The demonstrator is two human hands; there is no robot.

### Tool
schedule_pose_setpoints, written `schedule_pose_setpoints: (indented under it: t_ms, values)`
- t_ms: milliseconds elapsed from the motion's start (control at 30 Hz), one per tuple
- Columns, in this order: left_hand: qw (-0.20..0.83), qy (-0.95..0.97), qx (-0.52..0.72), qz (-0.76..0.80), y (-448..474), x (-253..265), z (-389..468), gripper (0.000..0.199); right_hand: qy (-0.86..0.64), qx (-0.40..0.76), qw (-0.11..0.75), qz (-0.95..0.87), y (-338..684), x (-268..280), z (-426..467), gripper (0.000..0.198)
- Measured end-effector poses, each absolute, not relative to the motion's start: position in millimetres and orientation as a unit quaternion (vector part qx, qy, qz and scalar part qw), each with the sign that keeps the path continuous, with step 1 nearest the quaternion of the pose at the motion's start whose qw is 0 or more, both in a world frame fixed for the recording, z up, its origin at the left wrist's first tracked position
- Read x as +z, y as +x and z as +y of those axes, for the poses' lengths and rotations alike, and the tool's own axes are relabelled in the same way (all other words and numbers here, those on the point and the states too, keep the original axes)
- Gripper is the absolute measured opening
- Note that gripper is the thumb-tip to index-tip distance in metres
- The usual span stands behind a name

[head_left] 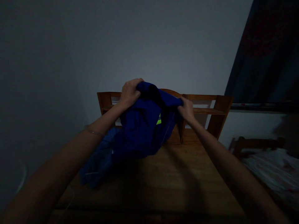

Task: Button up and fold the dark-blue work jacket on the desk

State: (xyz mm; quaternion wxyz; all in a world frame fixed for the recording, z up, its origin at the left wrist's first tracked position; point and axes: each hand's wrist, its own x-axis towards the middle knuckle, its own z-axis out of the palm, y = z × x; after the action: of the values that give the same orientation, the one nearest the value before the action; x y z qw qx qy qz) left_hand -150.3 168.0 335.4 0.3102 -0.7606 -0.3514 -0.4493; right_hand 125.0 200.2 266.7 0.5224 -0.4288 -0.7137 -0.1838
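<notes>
A dark blue garment [142, 127], which looks like a work jacket with a yellow-green and grey reflective strip, hangs in folds above a wooden desk [187, 174]. My left hand [130, 91] is closed around its upper left edge. The upper right edge is gripped by my right hand [186, 109], a little lower. Between the hands the cloth sags open in a dark fold. Beneath it at the left lies a lighter blue piece of cloth [98, 165] on the desk; whether it is a separate garment I cannot tell in this dim light.
A wooden shelf unit [221, 113] stands along the back of the desk against a pale wall [149, 40]. To the right hang a dark curtain [268, 59] and, below it, patterned bedding [273, 168] beside a wooden frame. A thin cord [70, 199] runs at the front left.
</notes>
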Motion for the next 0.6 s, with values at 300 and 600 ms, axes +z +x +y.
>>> schedule_pose_setpoints:
  t_ms: [300, 600]
  values:
    - [0.328, -0.689, -0.372, -0.528, -125.1, 379.5, 192.2, 0.031, -0.491, -0.444, 0.435, -0.611, 196.1, 417.7, 121.3, 0.033]
    - [0.123, -0.692, -0.498, -0.508, -112.1, 422.4, 206.4, 0.021, -0.601, -0.455, 0.342, -0.561, 235.7, 466.2, 104.4, 0.077]
